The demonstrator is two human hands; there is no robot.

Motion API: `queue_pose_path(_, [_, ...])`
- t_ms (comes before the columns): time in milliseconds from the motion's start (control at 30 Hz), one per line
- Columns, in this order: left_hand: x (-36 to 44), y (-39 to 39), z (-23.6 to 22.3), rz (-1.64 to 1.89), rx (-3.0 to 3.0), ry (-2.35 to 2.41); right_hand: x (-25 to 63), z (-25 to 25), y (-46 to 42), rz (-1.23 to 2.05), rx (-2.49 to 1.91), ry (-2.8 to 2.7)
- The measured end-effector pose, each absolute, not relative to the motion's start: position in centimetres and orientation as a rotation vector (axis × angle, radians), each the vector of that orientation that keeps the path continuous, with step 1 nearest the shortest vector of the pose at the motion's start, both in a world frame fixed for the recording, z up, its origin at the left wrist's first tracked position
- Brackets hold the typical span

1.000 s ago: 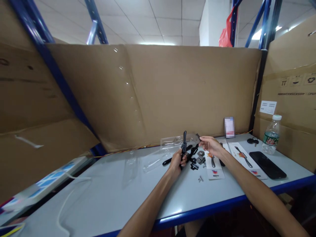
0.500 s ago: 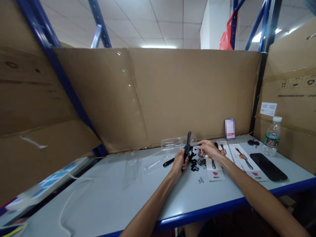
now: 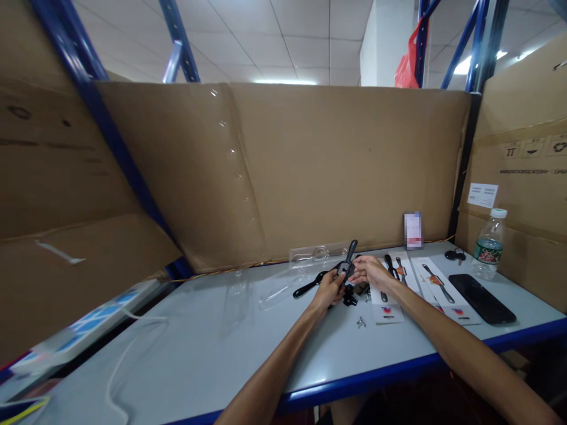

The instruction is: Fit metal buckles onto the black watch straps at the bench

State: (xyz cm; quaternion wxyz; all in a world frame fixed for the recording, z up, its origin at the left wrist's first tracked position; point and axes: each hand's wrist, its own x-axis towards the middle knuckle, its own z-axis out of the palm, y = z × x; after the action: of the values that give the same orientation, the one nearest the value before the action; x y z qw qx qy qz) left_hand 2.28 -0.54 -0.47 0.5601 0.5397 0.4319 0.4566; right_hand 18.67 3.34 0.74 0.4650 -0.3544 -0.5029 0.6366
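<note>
My left hand (image 3: 330, 289) is closed round a black watch strap (image 3: 349, 256) that sticks up and tilts to the right. My right hand (image 3: 371, 270) has come in beside it, fingers pinched at the strap's lower part near a small grey piece. Both hands meet above a small heap of black and grey watch parts (image 3: 354, 291) on the grey table (image 3: 212, 348). Another black strap (image 3: 308, 287) lies flat just left of my left hand.
Printed cards with watches (image 3: 432, 280) lie to the right, then a black phone (image 3: 482, 297), keys (image 3: 454, 255) and a water bottle (image 3: 488, 242). Clear plastic trays (image 3: 283, 277) lie behind the hands. A cardboard wall (image 3: 310, 165) backs the table. A small screw-like piece (image 3: 360, 322) lies near.
My right hand moved left from the cards to the strap. My left hand carried the strap right, and it tilted from upright towards the right.
</note>
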Motion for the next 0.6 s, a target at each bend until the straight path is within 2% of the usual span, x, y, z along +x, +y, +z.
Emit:
queue_pose_path(100, [2.3, -0.2, -0.9, 1.115, 1.279, 1.041, 18.6, 1.0, 3.3, 1.514, -0.931, -1.334])
queue_pose_path(233, [2.3, 0.3, -1.1, 1.198, 1.187, 1.105, 19.4, 2.1, 3.2, 1.021, -1.205, -1.589])
queue_pose_path(300, [2.3, 0.4, -1.1, 1.222, 1.136, 1.124, 20.2, 2.9, 2.9, 0.894, -1.243, -1.876])
queue_pose_path(433, [1.9, 0.6, -1.2, 1.254, 1.073, 1.118, 21.0, 4.2, 1.4, 1.132, -1.161, -2.514])
queue_pose_path(600, [1.9, 0.8, -1.4, 1.271, 1.017, 1.070, 19.5, 4.6, -1.1, 1.184, -1.013, -2.860])
